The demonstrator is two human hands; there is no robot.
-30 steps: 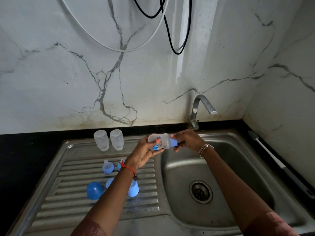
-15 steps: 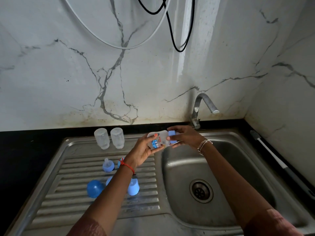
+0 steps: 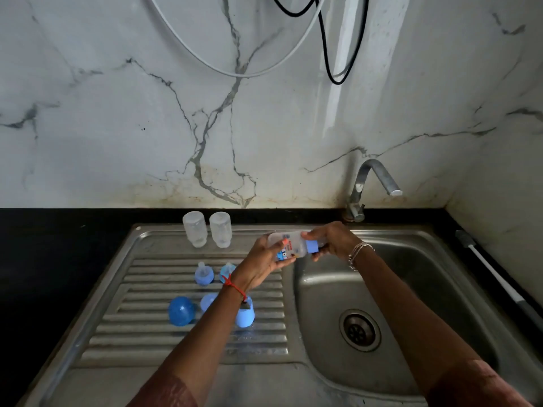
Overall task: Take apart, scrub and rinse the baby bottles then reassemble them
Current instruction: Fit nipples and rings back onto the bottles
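Observation:
A clear baby bottle [image 3: 291,245] with a printed label lies sideways in the air above the sink's divider. My left hand [image 3: 264,261] grips its body. My right hand [image 3: 330,239] grips its blue collar [image 3: 311,246] at the neck end. Two clear bottle bodies [image 3: 194,232] [image 3: 221,229] stand upside down at the back of the drainboard. Two blue collars with teats [image 3: 203,274] [image 3: 227,270] sit on the ribs below them. Blue caps [image 3: 180,311] [image 3: 244,315] [image 3: 209,301] rest nearer to me, partly hidden by my left forearm.
The steel drainboard [image 3: 147,333] is on the left and the sink basin [image 3: 323,289] with its drain [image 3: 359,330] on the right. A tap [image 3: 373,183] rises behind the basin. A long brush [image 3: 493,277] lies on the black counter at the right.
The bottle stays between both hands at the same place; my right hand has shifted around the blue collar. The other parts have not moved.

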